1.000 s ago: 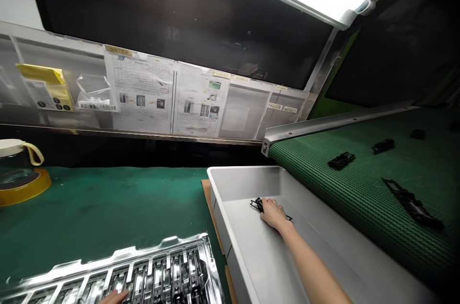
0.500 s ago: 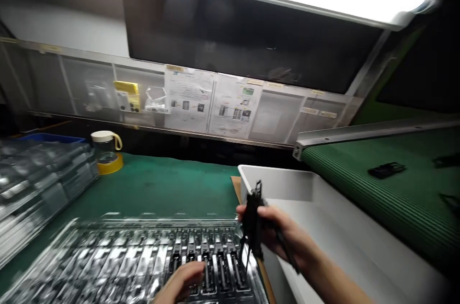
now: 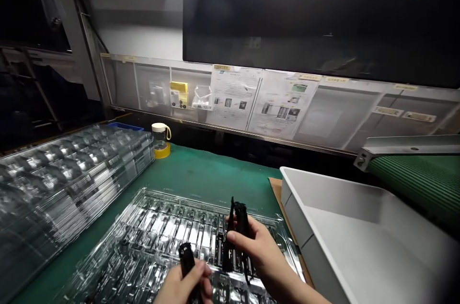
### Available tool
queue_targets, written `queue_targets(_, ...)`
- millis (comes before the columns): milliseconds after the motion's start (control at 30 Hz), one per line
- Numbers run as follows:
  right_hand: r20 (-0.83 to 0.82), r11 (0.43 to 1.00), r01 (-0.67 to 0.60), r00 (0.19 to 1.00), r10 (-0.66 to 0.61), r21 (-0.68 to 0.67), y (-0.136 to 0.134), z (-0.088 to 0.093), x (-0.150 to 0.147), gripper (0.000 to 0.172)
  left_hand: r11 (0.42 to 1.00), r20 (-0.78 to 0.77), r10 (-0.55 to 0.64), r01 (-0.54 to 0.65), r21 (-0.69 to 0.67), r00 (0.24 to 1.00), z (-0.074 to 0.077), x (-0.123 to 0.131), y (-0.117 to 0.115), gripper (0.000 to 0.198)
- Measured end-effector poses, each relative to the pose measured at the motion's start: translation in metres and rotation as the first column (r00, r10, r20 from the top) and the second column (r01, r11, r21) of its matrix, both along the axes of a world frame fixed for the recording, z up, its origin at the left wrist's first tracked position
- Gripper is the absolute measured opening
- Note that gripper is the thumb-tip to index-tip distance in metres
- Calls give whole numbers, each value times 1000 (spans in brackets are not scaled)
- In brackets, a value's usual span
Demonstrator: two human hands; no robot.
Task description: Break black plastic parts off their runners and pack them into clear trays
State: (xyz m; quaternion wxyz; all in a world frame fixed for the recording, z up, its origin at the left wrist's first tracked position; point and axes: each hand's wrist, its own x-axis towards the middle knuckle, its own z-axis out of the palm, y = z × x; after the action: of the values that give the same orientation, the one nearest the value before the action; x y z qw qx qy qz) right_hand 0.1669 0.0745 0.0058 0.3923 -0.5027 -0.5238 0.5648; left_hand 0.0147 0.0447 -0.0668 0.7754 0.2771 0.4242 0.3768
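My left hand [image 3: 189,280] is closed around a slim black plastic part [image 3: 186,258], which points up and away from me. To its right, my right hand [image 3: 257,246] grips several black plastic parts [image 3: 241,220] in a bunch, thumb across them. Both hands are above a clear plastic tray [image 3: 172,220] with rows of long narrow pockets. Black parts fill some pockets under my right hand, partly hidden by it. The exact kind of the black parts cannot be made out.
Stacked clear trays [image 3: 89,184] stand on the left. A bottle [image 3: 160,135] sits on a yellow tape roll [image 3: 162,152] at the back. On the right are a white bin [image 3: 312,220] and a green conveyor belt [image 3: 420,174]. Paper sheets [image 3: 233,98] hang behind the green mat [image 3: 201,170].
The view has swung right-to-left, showing more of the stacked trays. My left hand, empty before, now holds a black part. My right hand has come in over the tray with its bunch.
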Motion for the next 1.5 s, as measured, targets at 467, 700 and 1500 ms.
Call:
queue_targets(467, 267, 964, -255, 937, 227, 72, -11, -14, -10, 9, 940, 27, 329, -325, -105, 944, 17, -13, 3, 37)
queue_targets(700, -253, 885, -209, 961, 109, -416, -15, -42, -19, 32, 967, -180, 193, -156, 204, 965, 3, -3, -3, 47)
queue_targets(1500, -449, 756, -202, 884, -134, -623, -29, -28, -21, 14, 976, 183, 12, 28, -218, 983, 46, 2, -21, 22)
